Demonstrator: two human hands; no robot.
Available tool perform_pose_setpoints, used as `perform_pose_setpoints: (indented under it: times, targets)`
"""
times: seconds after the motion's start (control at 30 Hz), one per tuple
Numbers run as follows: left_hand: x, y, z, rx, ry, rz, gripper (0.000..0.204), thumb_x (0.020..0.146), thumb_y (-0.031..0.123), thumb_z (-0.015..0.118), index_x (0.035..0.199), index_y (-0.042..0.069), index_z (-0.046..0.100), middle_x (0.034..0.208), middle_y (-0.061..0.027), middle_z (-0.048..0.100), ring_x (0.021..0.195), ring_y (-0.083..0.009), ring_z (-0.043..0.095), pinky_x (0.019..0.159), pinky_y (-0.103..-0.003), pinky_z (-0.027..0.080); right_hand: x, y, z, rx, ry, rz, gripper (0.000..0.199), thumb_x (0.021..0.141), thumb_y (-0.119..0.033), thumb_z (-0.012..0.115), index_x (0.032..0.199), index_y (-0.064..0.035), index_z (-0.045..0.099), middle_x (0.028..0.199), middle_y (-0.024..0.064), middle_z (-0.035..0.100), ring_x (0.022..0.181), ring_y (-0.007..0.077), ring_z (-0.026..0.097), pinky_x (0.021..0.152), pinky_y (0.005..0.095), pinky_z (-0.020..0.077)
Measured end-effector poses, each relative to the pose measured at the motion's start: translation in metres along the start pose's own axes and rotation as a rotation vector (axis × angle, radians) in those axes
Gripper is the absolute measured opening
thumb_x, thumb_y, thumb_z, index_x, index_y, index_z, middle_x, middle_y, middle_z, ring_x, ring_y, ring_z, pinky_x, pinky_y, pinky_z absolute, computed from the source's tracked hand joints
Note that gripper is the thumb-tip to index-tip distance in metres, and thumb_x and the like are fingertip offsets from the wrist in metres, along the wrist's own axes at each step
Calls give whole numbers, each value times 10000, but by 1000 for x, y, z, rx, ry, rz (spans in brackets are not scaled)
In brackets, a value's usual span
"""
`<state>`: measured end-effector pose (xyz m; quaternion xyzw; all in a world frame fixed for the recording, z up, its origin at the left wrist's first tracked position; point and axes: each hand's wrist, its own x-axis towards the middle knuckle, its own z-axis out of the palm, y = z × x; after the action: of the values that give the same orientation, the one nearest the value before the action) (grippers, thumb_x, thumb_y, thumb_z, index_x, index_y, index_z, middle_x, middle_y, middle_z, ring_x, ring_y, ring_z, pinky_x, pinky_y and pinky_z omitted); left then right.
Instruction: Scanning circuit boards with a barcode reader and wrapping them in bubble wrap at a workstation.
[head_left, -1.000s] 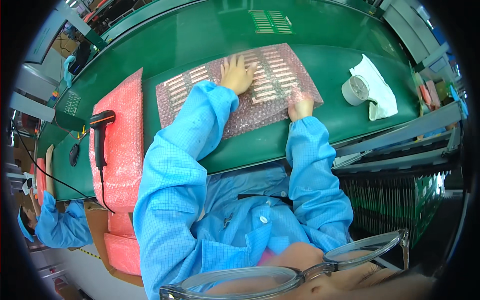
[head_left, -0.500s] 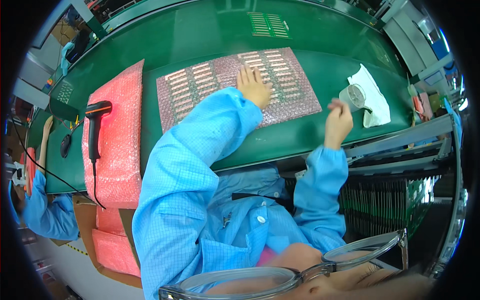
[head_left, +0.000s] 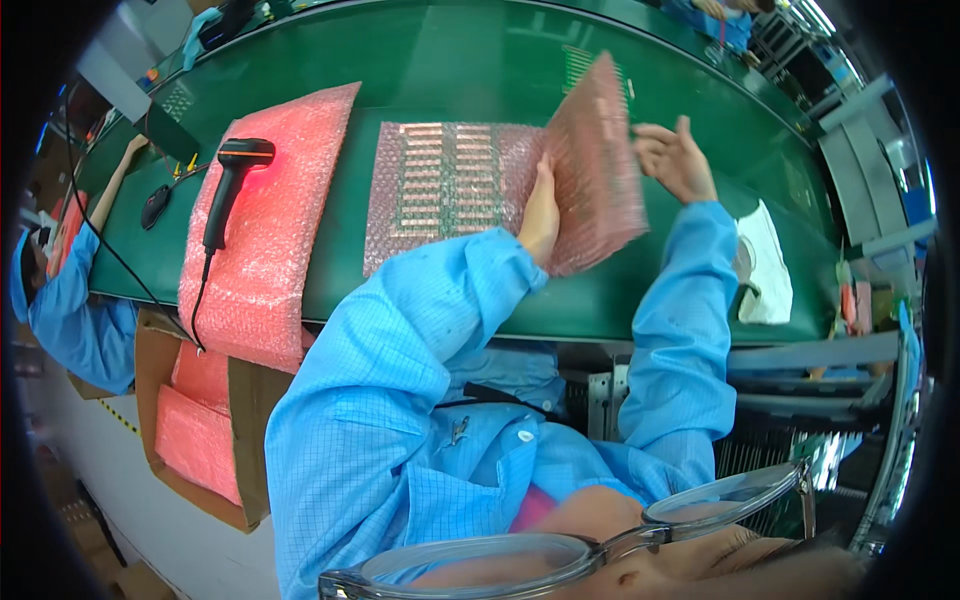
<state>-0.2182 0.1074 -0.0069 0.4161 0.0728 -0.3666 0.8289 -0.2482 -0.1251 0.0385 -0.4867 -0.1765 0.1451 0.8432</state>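
Observation:
A pink bubble-wrap sheet (head_left: 440, 190) carrying rows of thin metallic strips lies on the green belt (head_left: 450, 60) in front of me. Its right half (head_left: 600, 180) stands lifted and folded over toward the left. My left hand (head_left: 541, 212) presses edge-on against the sheet at the fold line, fingers straight. My right hand (head_left: 675, 155) is at the raised flap's outer edge, fingers on it, holding it up. Both my sleeves are light blue.
A black handheld scanner (head_left: 232, 170) with a cable rests on a stack of pink bubble wrap (head_left: 270, 250) to the left. A white cloth (head_left: 768, 265) lies at the right. A cardboard box (head_left: 245, 400) of pink wrap sits below the belt. A co-worker's blue sleeve (head_left: 70, 300) is far left.
My right hand came back from the right side to the sheet and lifted its right half up and over. My left hand slid to the fold line.

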Motion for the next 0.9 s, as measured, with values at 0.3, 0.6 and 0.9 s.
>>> perform_pose_setpoints:
  times: [0.3,0.6,0.9]
  targets:
    - [-20,-42,-50,-319,-172,497,453,961,310,278,1307,20,314,1311,-114,393,1224,-227,356,1044,-329,254,210,99,33,-830,446,160,505,860,-470,517,1026,-6,628,973,128,643,885,224,595,797,323,442]
    - [-73,-62,-91,-516,-4,287,448,938,307,336,1250,-8,399,1275,-134,441,1197,-266,386,1044,-372,267,261,129,56,-1369,264,237,597,853,-553,434,873,2,654,870,178,639,821,322,603,740,391,455]
    - [-150,-9,-111,-52,-237,-149,521,969,295,303,1362,-35,212,1358,-194,364,1256,-315,362,1056,-366,275,268,159,65,-1778,339,-21,471,873,-439,472,883,5,630,875,183,619,859,330,583,743,415,452]
